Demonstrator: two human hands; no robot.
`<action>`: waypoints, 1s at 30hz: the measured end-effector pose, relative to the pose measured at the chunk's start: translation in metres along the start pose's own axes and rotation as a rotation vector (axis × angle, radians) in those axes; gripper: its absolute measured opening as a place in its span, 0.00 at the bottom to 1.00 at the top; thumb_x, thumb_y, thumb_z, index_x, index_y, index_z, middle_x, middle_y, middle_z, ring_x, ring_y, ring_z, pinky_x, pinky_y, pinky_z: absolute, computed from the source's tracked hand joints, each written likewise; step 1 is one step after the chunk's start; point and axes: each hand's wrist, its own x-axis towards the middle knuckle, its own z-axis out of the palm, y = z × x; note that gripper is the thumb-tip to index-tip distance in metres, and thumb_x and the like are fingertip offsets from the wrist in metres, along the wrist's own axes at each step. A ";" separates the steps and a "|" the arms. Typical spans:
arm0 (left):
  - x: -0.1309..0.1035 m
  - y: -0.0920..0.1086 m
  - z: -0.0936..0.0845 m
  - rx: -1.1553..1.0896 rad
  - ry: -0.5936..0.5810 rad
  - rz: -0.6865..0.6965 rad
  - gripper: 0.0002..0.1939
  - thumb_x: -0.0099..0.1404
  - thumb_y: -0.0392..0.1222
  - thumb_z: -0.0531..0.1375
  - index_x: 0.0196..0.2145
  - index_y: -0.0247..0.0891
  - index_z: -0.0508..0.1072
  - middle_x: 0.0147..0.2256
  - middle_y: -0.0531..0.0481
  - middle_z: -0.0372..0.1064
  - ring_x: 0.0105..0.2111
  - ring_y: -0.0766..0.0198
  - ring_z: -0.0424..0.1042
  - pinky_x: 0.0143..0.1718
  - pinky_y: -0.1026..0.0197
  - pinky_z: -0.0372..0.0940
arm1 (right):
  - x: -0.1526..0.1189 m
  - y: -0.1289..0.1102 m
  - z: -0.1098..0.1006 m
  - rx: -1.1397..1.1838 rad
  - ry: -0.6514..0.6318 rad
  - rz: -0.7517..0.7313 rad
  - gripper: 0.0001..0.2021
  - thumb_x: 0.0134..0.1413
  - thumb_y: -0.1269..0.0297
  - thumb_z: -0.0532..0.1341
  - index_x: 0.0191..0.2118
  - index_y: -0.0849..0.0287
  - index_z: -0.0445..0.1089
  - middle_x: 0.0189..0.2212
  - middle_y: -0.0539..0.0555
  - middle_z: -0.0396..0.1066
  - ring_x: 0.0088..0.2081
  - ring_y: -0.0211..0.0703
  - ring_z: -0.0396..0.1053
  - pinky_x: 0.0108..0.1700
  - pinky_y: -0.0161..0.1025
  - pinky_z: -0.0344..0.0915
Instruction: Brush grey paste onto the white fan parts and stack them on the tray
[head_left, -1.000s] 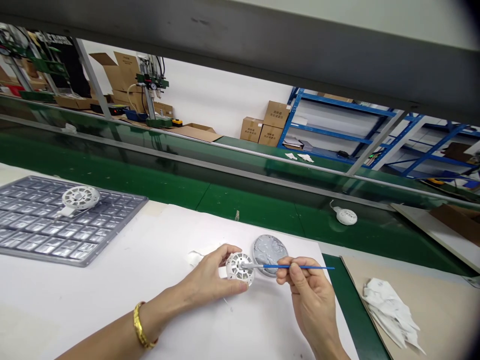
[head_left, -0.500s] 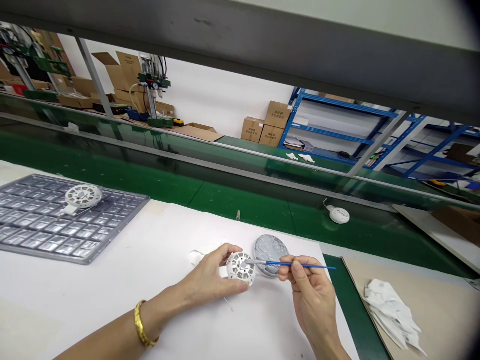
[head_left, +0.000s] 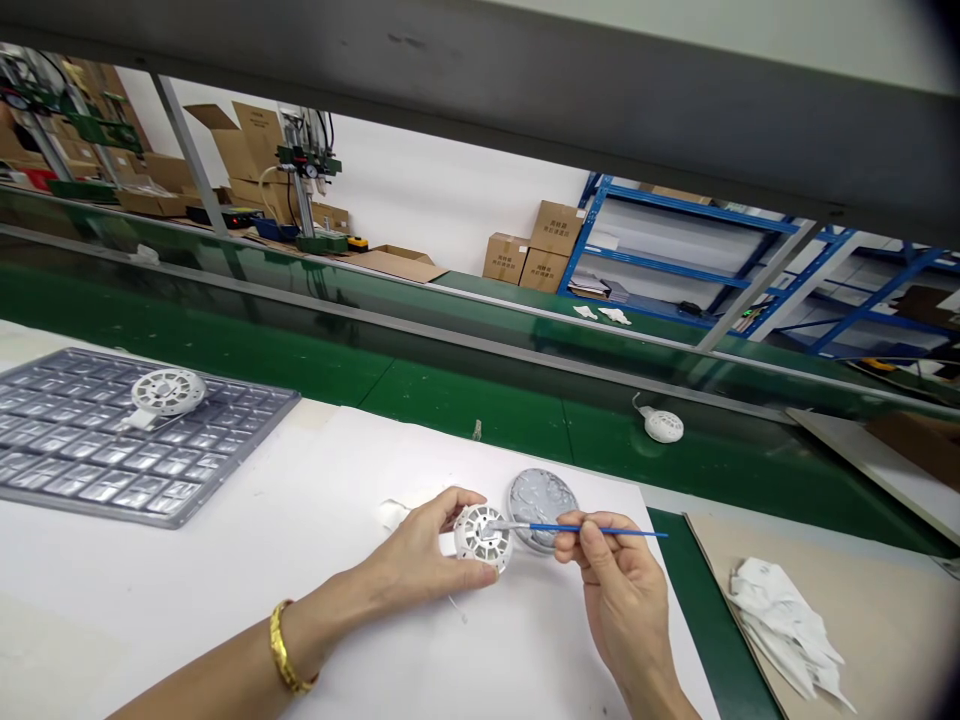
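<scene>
My left hand (head_left: pixel 442 555) grips a round white slotted housing (head_left: pixel 482 550) by its sides, with the slotted face up. In my right hand (head_left: pixel 619 570) is a thin blue-handled paintbrush (head_left: pixel 546 527), pinched between thumb and fingers. Its bristle tip touches grey material at the middle of the housing. Just behind, a round lid (head_left: pixel 541 505) coated with grey paste lies on the white sheet (head_left: pixel 360 640). The brush crosses in front of that lid. A thin wire end shows below the held housing.
On the left, a clear plastic compartment tray (head_left: pixel 150 505) carries another white slotted housing (head_left: pixel 169 392). A third white housing (head_left: pixel 664 427) sits on the green conveyor belt (head_left: pixel 517 420). Crumpled white cloth (head_left: pixel 787 630) rests on brown board at right. A grey beam (head_left: pixel 480 90) spans overhead.
The white housing on the green belt has shifted slightly left. My right hand and the paintbrush have moved a touch left, while the left hand stays put.
</scene>
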 end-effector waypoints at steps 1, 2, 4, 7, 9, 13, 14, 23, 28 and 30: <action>0.000 0.000 0.000 0.000 0.003 0.001 0.24 0.49 0.38 0.64 0.44 0.39 0.63 0.40 0.48 0.69 0.43 0.56 0.68 0.43 0.57 0.64 | 0.001 0.001 -0.002 0.001 -0.009 -0.003 0.11 0.49 0.58 0.66 0.34 0.58 0.66 0.34 0.56 0.72 0.28 0.42 0.69 0.33 0.43 0.68; 0.000 0.000 0.000 0.000 0.003 0.003 0.24 0.49 0.38 0.64 0.45 0.39 0.63 0.40 0.48 0.69 0.43 0.56 0.68 0.43 0.57 0.64 | 0.003 0.001 -0.003 0.003 -0.015 -0.005 0.11 0.49 0.58 0.66 0.34 0.58 0.67 0.34 0.56 0.72 0.28 0.43 0.70 0.33 0.43 0.68; 0.000 -0.001 0.000 0.001 0.002 0.014 0.24 0.49 0.39 0.64 0.45 0.39 0.62 0.40 0.48 0.68 0.43 0.57 0.68 0.43 0.57 0.64 | 0.004 0.001 -0.006 0.013 -0.009 -0.001 0.11 0.48 0.58 0.66 0.34 0.58 0.67 0.34 0.57 0.72 0.27 0.43 0.69 0.32 0.44 0.68; -0.001 -0.001 0.000 0.004 -0.002 0.026 0.24 0.49 0.39 0.64 0.44 0.39 0.63 0.41 0.48 0.68 0.43 0.57 0.68 0.44 0.58 0.64 | 0.005 0.000 -0.006 0.041 0.012 0.020 0.11 0.48 0.57 0.66 0.33 0.58 0.68 0.33 0.56 0.72 0.26 0.42 0.69 0.31 0.43 0.68; -0.001 -0.001 0.000 0.002 0.001 0.017 0.24 0.49 0.39 0.64 0.44 0.39 0.63 0.41 0.48 0.68 0.43 0.57 0.68 0.43 0.58 0.65 | 0.004 -0.001 -0.006 0.060 0.019 0.035 0.11 0.47 0.57 0.67 0.33 0.58 0.68 0.32 0.56 0.72 0.26 0.41 0.68 0.31 0.41 0.68; 0.000 -0.002 -0.001 -0.013 0.009 0.004 0.26 0.49 0.40 0.65 0.45 0.39 0.62 0.41 0.48 0.69 0.43 0.57 0.68 0.42 0.59 0.65 | 0.005 0.001 -0.005 0.088 0.017 0.064 0.11 0.47 0.58 0.67 0.32 0.59 0.69 0.31 0.55 0.72 0.27 0.40 0.68 0.30 0.39 0.67; 0.000 -0.002 0.000 -0.011 0.010 0.007 0.26 0.49 0.40 0.65 0.45 0.39 0.62 0.41 0.48 0.69 0.43 0.57 0.68 0.43 0.59 0.64 | 0.006 0.002 -0.005 0.092 0.016 0.072 0.11 0.47 0.58 0.67 0.32 0.59 0.69 0.31 0.55 0.72 0.27 0.40 0.68 0.30 0.38 0.67; 0.003 -0.009 0.000 0.000 0.005 0.060 0.25 0.50 0.40 0.66 0.45 0.39 0.62 0.41 0.48 0.67 0.44 0.57 0.67 0.45 0.57 0.63 | 0.003 0.002 0.001 0.095 0.102 0.138 0.13 0.44 0.56 0.69 0.28 0.61 0.70 0.25 0.53 0.70 0.24 0.38 0.67 0.25 0.35 0.65; 0.002 -0.023 0.004 -0.009 0.067 0.116 0.29 0.47 0.43 0.69 0.46 0.40 0.63 0.41 0.48 0.68 0.42 0.57 0.68 0.43 0.58 0.64 | 0.008 0.008 -0.013 0.183 0.174 0.241 0.14 0.38 0.59 0.72 0.28 0.60 0.70 0.24 0.53 0.68 0.24 0.38 0.66 0.22 0.33 0.65; -0.001 -0.024 0.002 -0.006 0.097 0.092 0.33 0.44 0.47 0.70 0.47 0.41 0.64 0.43 0.47 0.68 0.42 0.56 0.69 0.42 0.57 0.65 | 0.016 0.019 -0.030 0.203 0.146 0.317 0.16 0.34 0.60 0.73 0.28 0.60 0.69 0.24 0.54 0.68 0.23 0.38 0.65 0.20 0.33 0.65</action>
